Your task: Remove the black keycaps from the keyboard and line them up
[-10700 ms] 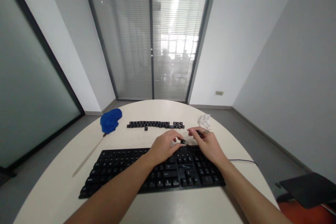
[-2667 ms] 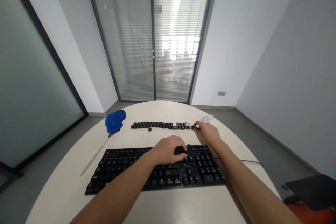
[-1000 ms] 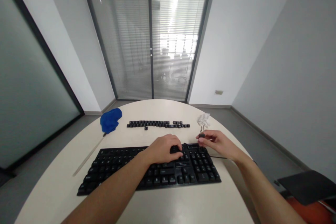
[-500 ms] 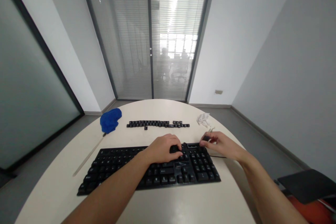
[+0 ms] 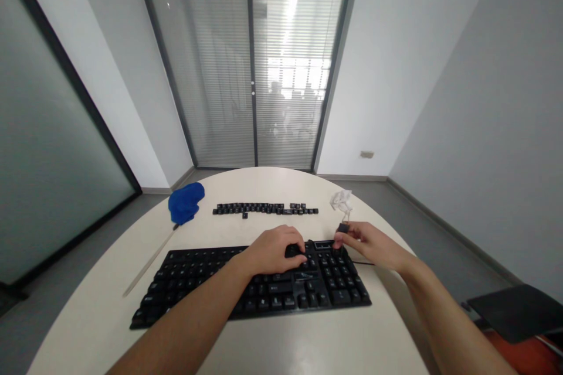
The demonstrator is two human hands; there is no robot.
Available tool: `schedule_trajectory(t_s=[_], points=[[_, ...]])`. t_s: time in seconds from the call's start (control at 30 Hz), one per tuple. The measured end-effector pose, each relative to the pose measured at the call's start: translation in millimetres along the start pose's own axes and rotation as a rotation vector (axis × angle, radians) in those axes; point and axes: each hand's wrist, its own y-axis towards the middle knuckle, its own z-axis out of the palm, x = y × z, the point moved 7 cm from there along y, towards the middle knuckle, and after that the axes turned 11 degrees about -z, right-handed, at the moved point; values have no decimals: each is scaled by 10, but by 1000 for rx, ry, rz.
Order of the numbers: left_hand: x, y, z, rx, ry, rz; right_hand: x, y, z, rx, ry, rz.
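A black keyboard (image 5: 211,269) lies across the front of the white table. My left hand (image 5: 275,251) rests over its back edge, right of the middle. The index finger and thumb curve onto the keyboard, and the other fingertips are hidden. Above the number pad at the right, my right hand (image 5: 367,241) pinches a small black keycap puller (image 5: 342,227) between thumb and fingers. Thin wires stick up from its far side. Behind the keyboard, loose black keycaps (image 5: 264,209) lie in rows, with one single keycap (image 5: 245,215) slightly nearer me.
On the left lies a blue cloth duster (image 5: 185,202) with a thin pale stick for a handle. A crumpled white tissue (image 5: 341,200) sits at the back right of the round table (image 5: 281,343). A chair (image 5: 519,312) stands at the lower right.
My right hand has tilted the keycap puller more upright, its wires swinging left. My left hand and the keyboard stay in place.
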Motion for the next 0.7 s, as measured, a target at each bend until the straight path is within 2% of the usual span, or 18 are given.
schedule_trajectory(t_s=[0.17, 0.4, 0.5, 0.6, 0.7], points=[[3, 1, 2, -1, 5, 1, -44, -21, -16, -10, -3, -6], [0, 1, 1, -5, 5, 3, -195, -48, -9, -87, 279, 48], [28, 4, -3, -19, 9, -45, -102, 16, 39, -171, 271, 7], [104, 14, -12, -60, 0, -140, 62, 91, 98, -281, 154, -39], [169, 26, -22, -100, -31, -204, 207, 156, 207, -312, 127, -82]])
